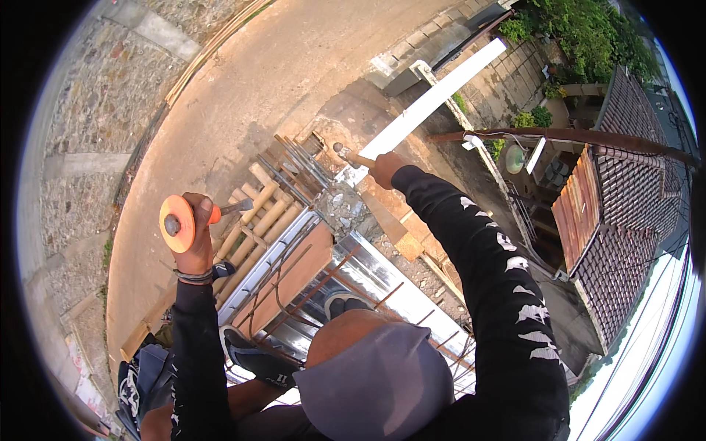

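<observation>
Far below, a dusty road (279, 66) runs between a stone wall (81, 125) and tiled rooftops (625, 220), so this is work high up, on the edge of a structure of bamboo poles (257, 220), steel rebar (294, 165) and shiny metal sheeting (382, 275). And look at the grip on the left: the left hand (195, 235) is wrapped tight around a chisel (202, 217) with a round orange hand guard (176, 223), fingers fully closed, the steel tip pointing right toward the rebar cluster. That guard sits above the fist, likely there to shield the knuckles from a stray blow. Over on the right, the right hand (386, 167) is clamped shut on the wooden handle of a hammer (351, 156), arm stretched well out, the metal head (340, 149) hanging near a chunk of broken concrete (342, 206) at the top of the rebar. The two hands are well apart, chisel low and left, hammer up and further out. A long white board (434, 99) slants away behind the hammer. Below, a shoe (257, 360) rests on the sheeting, seemingly braced for balance, and a grey cap (382, 382) fills the foreground.
</observation>
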The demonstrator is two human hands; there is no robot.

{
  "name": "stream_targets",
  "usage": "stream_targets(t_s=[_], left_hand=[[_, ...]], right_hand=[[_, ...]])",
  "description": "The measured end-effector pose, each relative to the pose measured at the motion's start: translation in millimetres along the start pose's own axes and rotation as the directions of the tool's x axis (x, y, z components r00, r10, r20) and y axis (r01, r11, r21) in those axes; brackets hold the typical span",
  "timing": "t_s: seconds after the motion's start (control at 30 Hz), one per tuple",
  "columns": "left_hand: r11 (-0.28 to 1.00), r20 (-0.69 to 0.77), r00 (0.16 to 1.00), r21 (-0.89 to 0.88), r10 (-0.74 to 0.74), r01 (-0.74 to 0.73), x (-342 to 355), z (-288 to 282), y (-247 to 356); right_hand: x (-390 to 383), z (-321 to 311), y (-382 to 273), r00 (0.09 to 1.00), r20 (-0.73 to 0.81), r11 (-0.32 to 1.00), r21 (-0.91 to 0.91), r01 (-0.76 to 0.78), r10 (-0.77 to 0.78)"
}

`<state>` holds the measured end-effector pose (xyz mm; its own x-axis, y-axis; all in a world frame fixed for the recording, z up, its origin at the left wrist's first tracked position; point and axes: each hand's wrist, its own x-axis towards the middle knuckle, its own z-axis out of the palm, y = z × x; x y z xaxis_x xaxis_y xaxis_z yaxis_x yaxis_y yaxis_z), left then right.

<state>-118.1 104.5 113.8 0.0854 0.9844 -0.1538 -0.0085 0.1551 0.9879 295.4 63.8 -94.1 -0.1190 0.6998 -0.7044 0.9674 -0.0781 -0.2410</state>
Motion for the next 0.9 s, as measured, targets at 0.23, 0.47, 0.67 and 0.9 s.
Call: stream_targets(t_s=[0.23, 0.47, 0.67, 0.9], left_hand=[[0.997, -0.089, 0.995, -0.071, -0.043, 0.037, -7.4, 3.7, 4.3], [0.999, -0.045, 0.998, -0.005, -0.049, 0.049, -9.7, 9.7, 3.4], [1.0, -0.063, 0.998, -0.016, -0.018, 0.017, -13.7, 13.8, 0.0], [0.946, -0.203, 0.979, -0.321, -0.03, -0.037, -4.9, 26.5, -14.1]], right_hand=[[-12.5, -21.9, -49.0, 0.95, 0.276, 0.896, 0.37, -0.245, 0.145], [-2.4, -24.3, -62.7, 0.943, 0.23, 0.793, 0.515, -0.326, 0.239], [24.6, -40.0, -55.0, 0.925, 0.361, 0.903, 0.347, -0.254, 0.121], [-32.9, -63.2, -43.2, 0.946, 0.176, 0.384, 0.882, -0.274, 0.271]])
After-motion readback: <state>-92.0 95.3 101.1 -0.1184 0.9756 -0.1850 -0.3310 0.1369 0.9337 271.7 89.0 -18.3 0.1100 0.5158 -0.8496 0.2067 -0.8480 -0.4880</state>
